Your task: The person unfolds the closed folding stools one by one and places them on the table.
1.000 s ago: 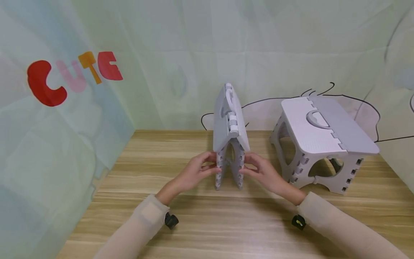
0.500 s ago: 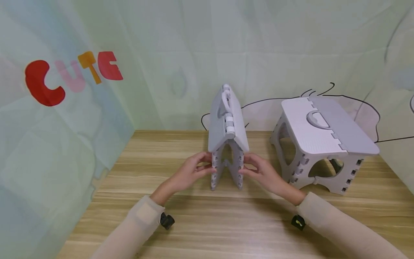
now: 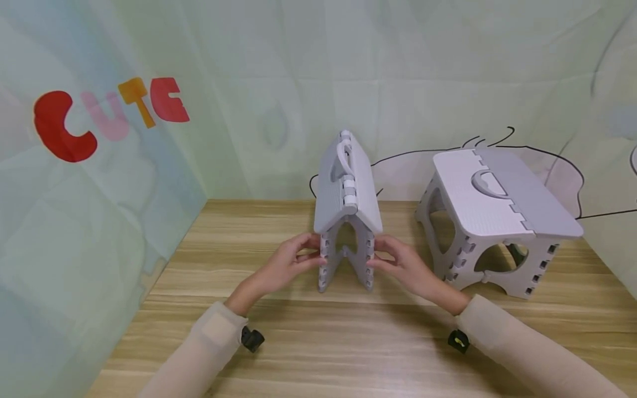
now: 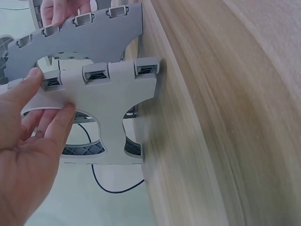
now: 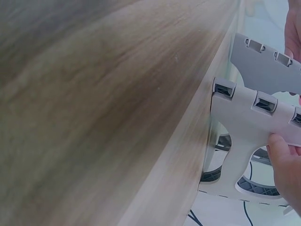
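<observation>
A partly folded grey step stool (image 3: pixel 366 193) stands on the wooden table, its two top halves sloping down like a tent roof with the carry handle (image 3: pixel 342 161) at the ridge. Its legs stand apart in a narrow V at the near end. My left hand (image 3: pixel 278 266) grips the left leg panel (image 4: pixel 101 94), thumb by the hinged edge and fingers at the cut-out. On the other side, my right hand (image 3: pixel 410 270) holds the right leg panel (image 5: pixel 249 113) with its thumb against the edge. The far fingers are partly hidden behind the panels.
To the right stands a second folding stool (image 3: pixel 490 218), fully unfolded with a flat white and grey top. A printed cloth (image 3: pixel 249 110) with the word CUTE hangs behind and at the left. The wooden table (image 3: pixel 348 342) extends towards me.
My left hand has moved left with the left leg panel, so the stool's legs and top halves are spread wider. The right hand has barely moved. The unfolded stool is unmoved.
</observation>
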`<action>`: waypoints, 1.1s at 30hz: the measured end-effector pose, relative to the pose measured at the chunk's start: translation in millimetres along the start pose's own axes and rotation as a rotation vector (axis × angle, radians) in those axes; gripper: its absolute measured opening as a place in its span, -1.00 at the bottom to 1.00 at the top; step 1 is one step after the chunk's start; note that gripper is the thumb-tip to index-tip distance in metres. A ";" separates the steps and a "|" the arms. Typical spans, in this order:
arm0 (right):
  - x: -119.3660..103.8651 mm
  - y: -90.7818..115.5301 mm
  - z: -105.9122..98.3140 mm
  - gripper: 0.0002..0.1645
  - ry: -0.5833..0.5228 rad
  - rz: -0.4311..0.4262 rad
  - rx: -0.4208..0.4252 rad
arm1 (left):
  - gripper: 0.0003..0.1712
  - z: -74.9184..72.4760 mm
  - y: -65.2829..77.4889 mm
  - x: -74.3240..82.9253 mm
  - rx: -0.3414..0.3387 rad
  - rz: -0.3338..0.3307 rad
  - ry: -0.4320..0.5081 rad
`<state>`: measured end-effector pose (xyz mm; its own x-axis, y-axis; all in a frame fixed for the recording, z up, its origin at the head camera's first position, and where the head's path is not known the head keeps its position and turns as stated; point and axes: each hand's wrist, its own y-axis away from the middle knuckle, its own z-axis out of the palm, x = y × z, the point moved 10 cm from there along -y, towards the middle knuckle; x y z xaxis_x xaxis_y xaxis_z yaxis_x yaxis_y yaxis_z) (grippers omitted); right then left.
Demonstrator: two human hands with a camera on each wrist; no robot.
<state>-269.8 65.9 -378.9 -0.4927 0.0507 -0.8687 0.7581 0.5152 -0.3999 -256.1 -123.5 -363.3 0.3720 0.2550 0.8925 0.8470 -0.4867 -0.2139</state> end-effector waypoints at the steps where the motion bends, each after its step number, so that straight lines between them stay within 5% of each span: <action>1: -0.3 -0.1 0.1 -0.48 -0.003 -0.002 0.000 | -0.53 -0.4 0.0 0.2 -0.002 0.001 0.000; 33: -0.6 1.3 2.0 -0.45 0.024 0.011 -0.009 | -0.58 -15.5 10.8 -3.5 0.003 0.019 -0.024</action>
<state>-267.7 64.9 -379.5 -0.4948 0.0772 -0.8656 0.7598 0.5218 -0.3878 -254.2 -142.6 -362.6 0.3965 0.2657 0.8788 0.8410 -0.4891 -0.2315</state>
